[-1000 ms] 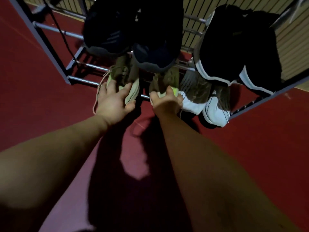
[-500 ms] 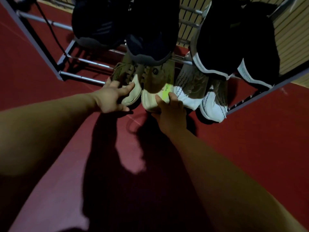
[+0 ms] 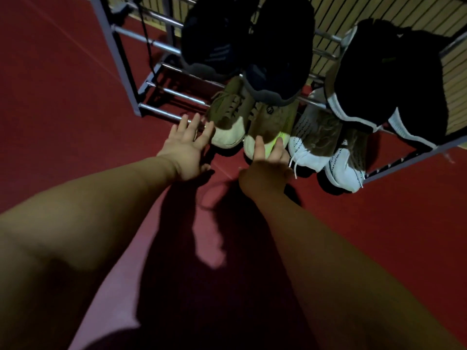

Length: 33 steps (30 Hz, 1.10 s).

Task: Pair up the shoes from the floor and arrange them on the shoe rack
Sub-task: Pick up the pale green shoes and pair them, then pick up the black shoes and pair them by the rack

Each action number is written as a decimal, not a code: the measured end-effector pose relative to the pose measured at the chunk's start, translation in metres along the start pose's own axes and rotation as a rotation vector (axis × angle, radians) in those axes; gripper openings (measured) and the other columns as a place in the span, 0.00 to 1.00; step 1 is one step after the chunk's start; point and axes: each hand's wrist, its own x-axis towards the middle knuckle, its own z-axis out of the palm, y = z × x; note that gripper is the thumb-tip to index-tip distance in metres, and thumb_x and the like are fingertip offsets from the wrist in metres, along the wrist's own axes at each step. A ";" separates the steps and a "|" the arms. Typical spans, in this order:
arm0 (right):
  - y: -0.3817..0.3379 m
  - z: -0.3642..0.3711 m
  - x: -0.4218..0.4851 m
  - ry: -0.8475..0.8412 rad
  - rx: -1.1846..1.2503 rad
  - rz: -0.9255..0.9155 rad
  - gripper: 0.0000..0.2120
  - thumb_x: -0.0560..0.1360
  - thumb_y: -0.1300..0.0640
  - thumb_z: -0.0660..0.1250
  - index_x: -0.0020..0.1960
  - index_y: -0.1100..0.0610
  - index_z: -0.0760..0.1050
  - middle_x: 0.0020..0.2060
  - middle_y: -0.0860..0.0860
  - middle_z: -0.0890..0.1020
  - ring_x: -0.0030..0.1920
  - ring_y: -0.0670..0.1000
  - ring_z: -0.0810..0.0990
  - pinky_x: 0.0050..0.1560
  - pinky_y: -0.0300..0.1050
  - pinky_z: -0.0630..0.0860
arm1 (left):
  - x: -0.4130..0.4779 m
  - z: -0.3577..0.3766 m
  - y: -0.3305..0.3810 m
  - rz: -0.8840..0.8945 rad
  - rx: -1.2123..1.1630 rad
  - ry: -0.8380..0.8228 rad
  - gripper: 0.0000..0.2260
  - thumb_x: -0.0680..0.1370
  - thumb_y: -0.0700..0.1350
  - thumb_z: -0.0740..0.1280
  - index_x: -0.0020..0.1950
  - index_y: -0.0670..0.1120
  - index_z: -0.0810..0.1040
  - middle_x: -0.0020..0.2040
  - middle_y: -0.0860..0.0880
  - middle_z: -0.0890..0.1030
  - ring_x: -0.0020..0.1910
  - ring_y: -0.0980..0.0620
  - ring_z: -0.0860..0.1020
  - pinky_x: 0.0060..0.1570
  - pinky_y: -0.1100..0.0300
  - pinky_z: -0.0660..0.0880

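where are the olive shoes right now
Mid-frame in the head view, the olive pair sits on the lowest rails of the shoe rack, beyond the left hand and right hand; the white pair is on its right, a dark pair above.

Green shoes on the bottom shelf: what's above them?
Two dark shoes sit one level up on the rack, overhanging the green shoes. They hide the green shoes' far ends, so those cannot be seen.
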 end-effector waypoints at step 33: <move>-0.267 0.109 -0.146 -0.351 -0.209 -0.498 0.36 0.76 0.44 0.62 0.77 0.43 0.44 0.76 0.54 0.39 0.76 0.57 0.42 0.73 0.56 0.48 | -0.286 0.016 -0.341 -0.738 0.091 -0.276 0.47 0.72 0.61 0.69 0.75 0.60 0.35 0.75 0.37 0.50 0.75 0.37 0.51 0.73 0.46 0.49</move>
